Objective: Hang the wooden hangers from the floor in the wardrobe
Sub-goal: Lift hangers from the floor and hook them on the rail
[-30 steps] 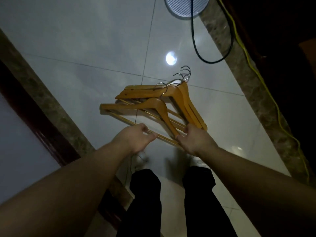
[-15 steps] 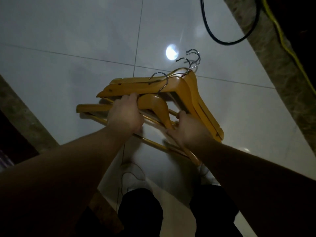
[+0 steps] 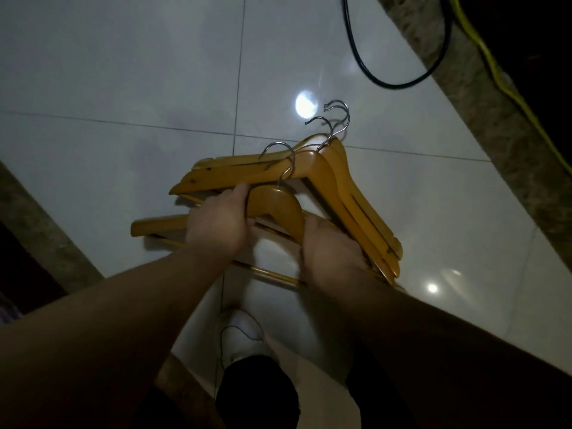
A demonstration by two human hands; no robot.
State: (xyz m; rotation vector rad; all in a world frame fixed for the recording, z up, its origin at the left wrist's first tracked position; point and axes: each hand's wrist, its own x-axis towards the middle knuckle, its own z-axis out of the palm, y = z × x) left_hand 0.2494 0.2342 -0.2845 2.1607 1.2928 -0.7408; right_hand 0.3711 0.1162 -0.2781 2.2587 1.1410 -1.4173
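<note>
Several wooden hangers (image 3: pixel 337 193) with metal hooks (image 3: pixel 337 119) form a loose stack over the white tiled floor (image 3: pixel 123 88), hooks pointing away from me. My left hand (image 3: pixel 216 224) is closed over the left arm of the nearest hanger (image 3: pixel 278 209). My right hand (image 3: pixel 331 252) is closed around the right arms and bars of the stack. The hangers' lower bars are partly hidden under both hands.
A black cable (image 3: pixel 387 57) loops on the floor at the top right, beside a speckled stone border strip (image 3: pixel 483 113) and a yellow cord (image 3: pixel 501 78). Another stone strip (image 3: pixel 46 236) and dark wood run along the left. My white shoe (image 3: pixel 241 332) stands below.
Both hands have moved forward from the near bar onto the hangers and closed on them. The view has dropped closer, and the stack looks gathered tighter.
</note>
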